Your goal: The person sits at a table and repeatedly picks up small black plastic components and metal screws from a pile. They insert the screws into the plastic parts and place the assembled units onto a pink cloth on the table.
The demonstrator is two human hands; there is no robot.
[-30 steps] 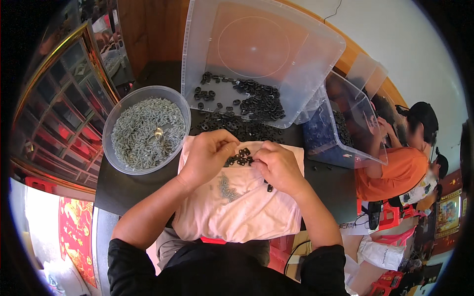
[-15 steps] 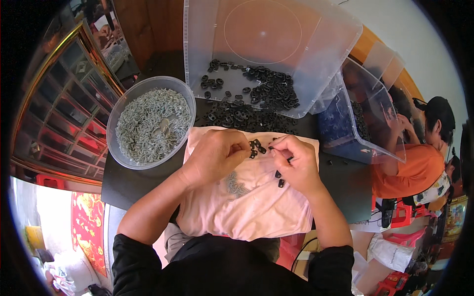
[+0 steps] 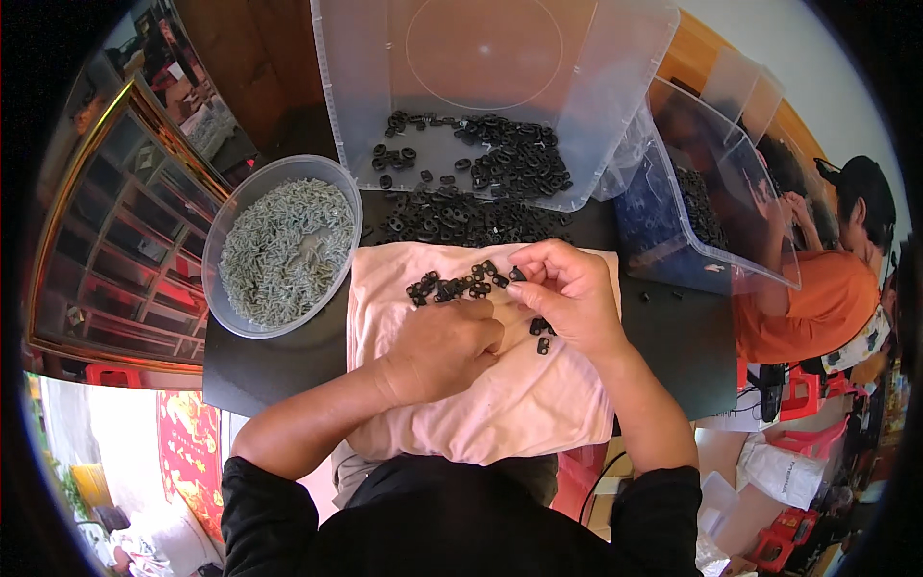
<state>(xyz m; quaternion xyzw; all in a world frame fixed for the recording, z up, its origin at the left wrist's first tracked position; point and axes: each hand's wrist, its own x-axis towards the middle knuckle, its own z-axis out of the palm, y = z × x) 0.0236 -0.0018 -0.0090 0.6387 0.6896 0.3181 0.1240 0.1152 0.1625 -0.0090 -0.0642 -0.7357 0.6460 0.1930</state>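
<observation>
My right hand (image 3: 577, 300) pinches a small black plastic piece (image 3: 517, 275) between thumb and fingers, above the pink cloth (image 3: 529, 404). My left hand (image 3: 447, 348) is lowered onto the cloth with its fingers curled. Its fingertips are turned away, so whatever they grip is hidden. Just beyond the left hand lies a loose row of small black oval pieces with holes (image 3: 447, 288). A few more black pieces (image 3: 543, 344) rest on the cloth beside my right wrist.
A round clear tub of small grey screws (image 3: 288, 252) stands at the left. Behind the cloth, many black pieces (image 3: 461, 219) spill from a tipped clear bin (image 3: 380, 67). A blue-tinted bin (image 3: 663, 240) stands at the right, near a person in orange (image 3: 817, 303).
My left hand has come down and nearer to me, covering where a small pile of screws showed. More black pieces on the cloth are uncovered. My right hand stays at nearly the same place.
</observation>
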